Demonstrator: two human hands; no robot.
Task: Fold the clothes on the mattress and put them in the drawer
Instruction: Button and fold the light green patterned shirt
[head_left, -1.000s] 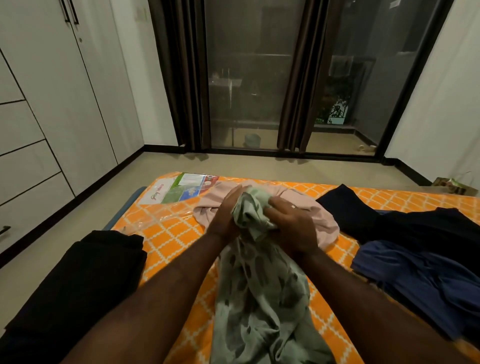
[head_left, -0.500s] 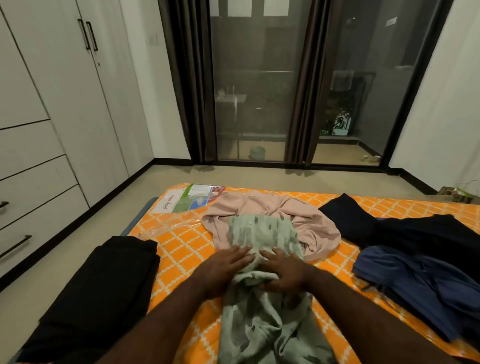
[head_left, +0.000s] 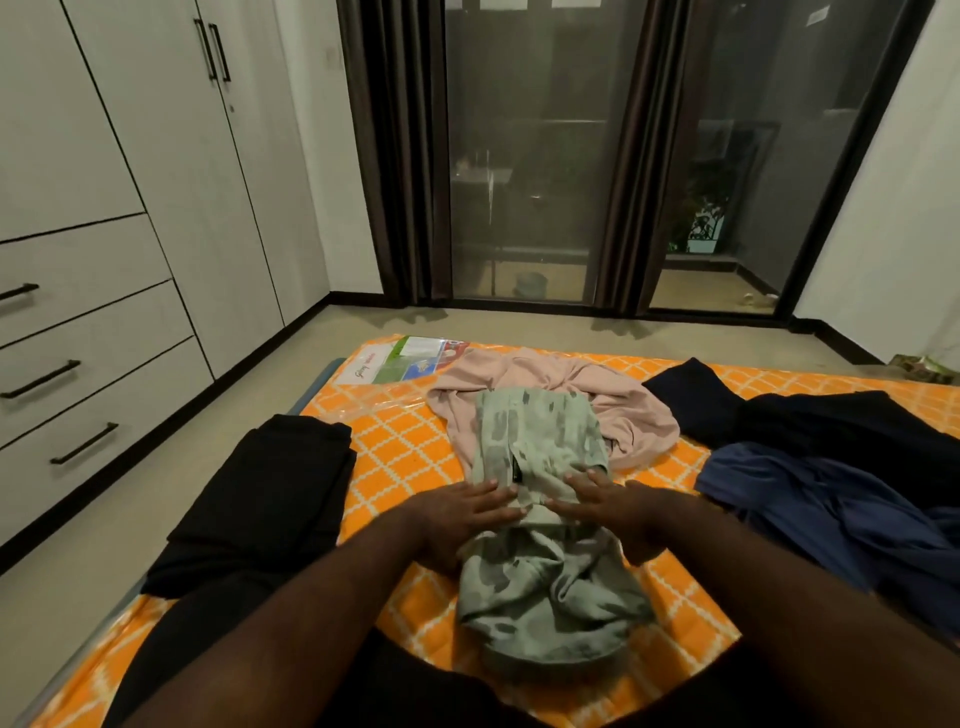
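Pale-green patterned cloth garment (head_left: 537, 447) lies mid-mattress, its far half flattened over the crumpled pink garment (head_left: 641, 415), its near half bunched toward the person. Left hand (head_left: 467, 512) and right hand (head_left: 605, 501) are both flat, fingers straight, pressing its middle; neither grips anything. Risks: folding now would likely lock in the near-half wrinkles. The pink cloth underneath may drag along or leave the fold lumpy. The orange lattice-print mattress (head_left: 405, 447) cover looks glossy, so the cloth could slide. Wardrobe drawers (head_left: 98, 358) shut, well apart.

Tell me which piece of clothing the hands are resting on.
The pale green patterned garment, lying over the pink one; the black pile and blue garment lie aside.
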